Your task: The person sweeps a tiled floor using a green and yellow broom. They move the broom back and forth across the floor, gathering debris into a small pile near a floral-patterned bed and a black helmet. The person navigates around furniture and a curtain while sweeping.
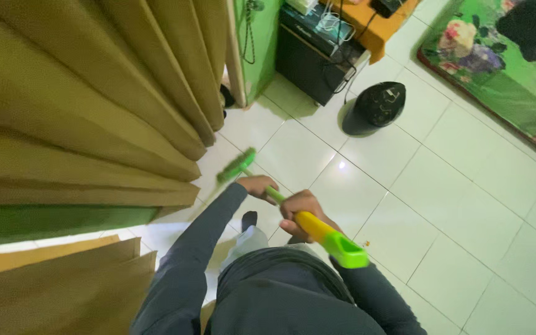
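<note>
White tiled floor, glossy, grey grout lines, a light spot reflected near the middle. Olive-tan curtain fills the left side and hangs down to the floor; a green wall strip shows under it at left and again far centre. Far centre: black speaker box with cables on top, beside it an orange table edge. Black helmet lies on the floor just right of the speaker box. Far right: green floral mattress on the floor, a dark shape on its far corner, too cut off to tell what. Person in dark grey long sleeves, seen from above, near centre. Broom with green bristle head, green shaft and yellow-green handle end runs diagonally from near right to the curtain foot; the head sits on the tiles right by the curtain hem, blurred. Left hand farther down the shaft, fingers curled shut around the green part. Right hand nearer the body, closed in a fist around the yellow grip, the green handle tip sticking out past it. Hands close together, not touching.
</note>
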